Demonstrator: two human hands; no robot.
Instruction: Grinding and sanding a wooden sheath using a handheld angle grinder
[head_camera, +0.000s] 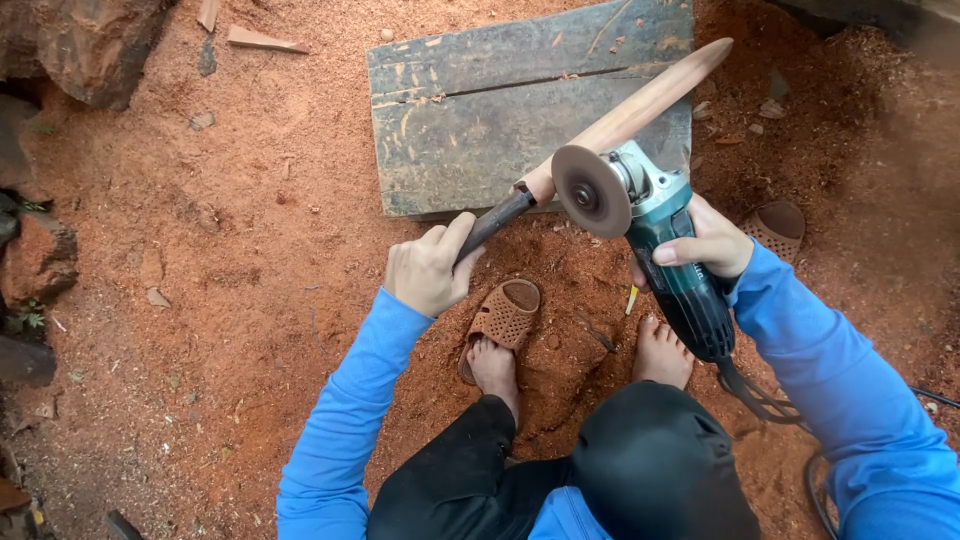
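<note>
Reddish sawdust covers the ground around a weathered plank (470, 110), which props the long wooden stick (640, 105) at a slant. At the stick's dark near end the left hand (428, 270) is clenched, steadying it. On the right, the right hand (712, 242) grips a teal angle grinder (672, 255), disc against the wood.

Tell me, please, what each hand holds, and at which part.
The left hand holds the long wooden piece by its dark lower end. The right hand holds the teal angle grinder around its body, behind the disc.
</note>
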